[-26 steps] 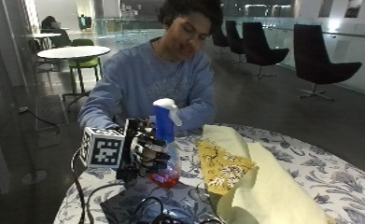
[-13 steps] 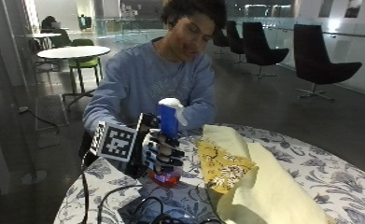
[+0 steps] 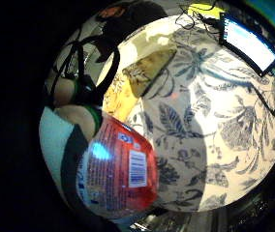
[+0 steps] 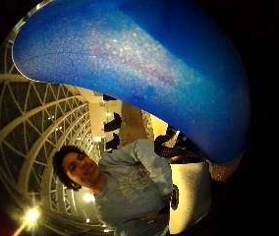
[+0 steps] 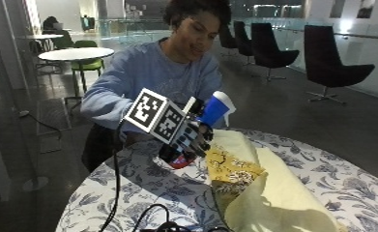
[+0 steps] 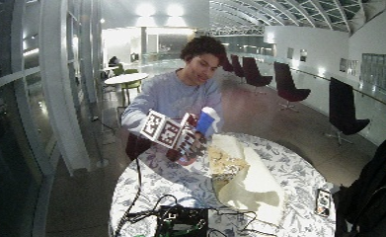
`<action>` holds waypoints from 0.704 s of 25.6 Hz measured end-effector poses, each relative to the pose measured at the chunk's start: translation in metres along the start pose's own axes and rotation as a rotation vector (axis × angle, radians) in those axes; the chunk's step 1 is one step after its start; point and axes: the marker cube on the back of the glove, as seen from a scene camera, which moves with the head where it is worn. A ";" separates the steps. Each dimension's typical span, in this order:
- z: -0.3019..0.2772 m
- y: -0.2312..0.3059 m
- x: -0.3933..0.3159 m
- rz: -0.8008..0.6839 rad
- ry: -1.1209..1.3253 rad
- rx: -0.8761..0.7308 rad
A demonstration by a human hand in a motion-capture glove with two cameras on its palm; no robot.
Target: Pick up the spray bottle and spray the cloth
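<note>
Blue-topped spray bottle (image 5: 201,126): red plastic body, white nozzle, lifted off the bench, tilted toward the cloth.
Right hand (image 5: 187,136): black-gloved, fingers curled round the bottle's middle.
Cloth (image 5: 253,181): pale yellow fabric with a patterned gold fold, lying on the bench just beside the bottle.
Bench (image 5: 143,186): round, white with blue floral print; black cables at the near edge.
</note>
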 end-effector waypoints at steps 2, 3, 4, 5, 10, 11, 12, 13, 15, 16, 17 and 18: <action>0.007 -0.008 -0.003 0.020 0.043 -0.043; 0.009 -0.011 -0.004 0.029 0.064 -0.058; 0.012 -0.014 -0.005 0.039 0.080 -0.072; 0.014 -0.016 -0.005 0.051 0.092 -0.085; 0.023 -0.021 -0.006 0.125 0.110 -0.158; 0.024 -0.021 -0.006 0.140 0.110 -0.171; 0.025 -0.022 -0.007 0.153 0.110 -0.183; 0.026 -0.022 -0.007 0.164 0.110 -0.193; 0.028 -0.022 -0.008 0.183 0.110 -0.211; 0.028 -0.022 -0.008 0.191 0.111 -0.217; 0.029 -0.022 -0.009 0.199 0.111 -0.222; 0.029 -0.021 -0.009 0.205 0.113 -0.227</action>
